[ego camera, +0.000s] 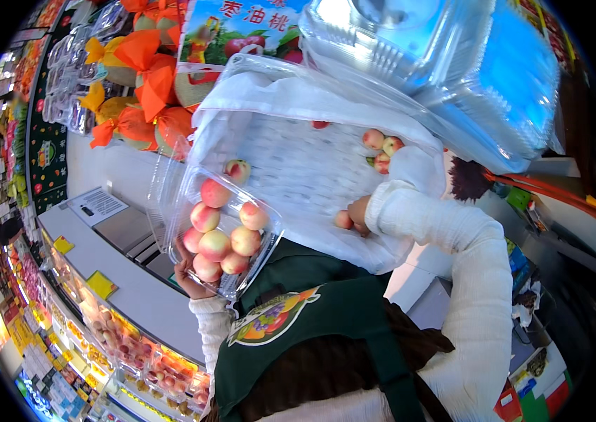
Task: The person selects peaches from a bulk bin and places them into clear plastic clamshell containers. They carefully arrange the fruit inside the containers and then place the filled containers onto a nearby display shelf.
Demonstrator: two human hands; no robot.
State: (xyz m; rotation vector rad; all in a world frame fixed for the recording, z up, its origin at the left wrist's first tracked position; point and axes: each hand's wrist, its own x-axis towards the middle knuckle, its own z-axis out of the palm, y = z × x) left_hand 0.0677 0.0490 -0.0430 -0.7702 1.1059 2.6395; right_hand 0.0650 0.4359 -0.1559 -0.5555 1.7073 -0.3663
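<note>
My left hand [191,274] holds the near left edge of a clear plastic clamshell box [271,248], its lid hanging back on the left. Several red and yellow nectarines [214,246] lie in the box, over the left rim of a crate lined with white cloth [298,100]. Inside the crate, at its near right, the fingers of my right hand [361,215] are curled against a single nectarine [343,219]; how firmly they grip it cannot be told. More nectarines [373,139] rest at the crate's right side, and one [237,171] beside the box.
Stacked clear plastic containers [509,89] stand beyond the crate at the right. Fruit wrapped with orange ribbon [145,68] is at the upper left, next to a printed fruit carton [245,31]. A grey counter [134,285] runs along the left, with fruit shelves [134,343] past it.
</note>
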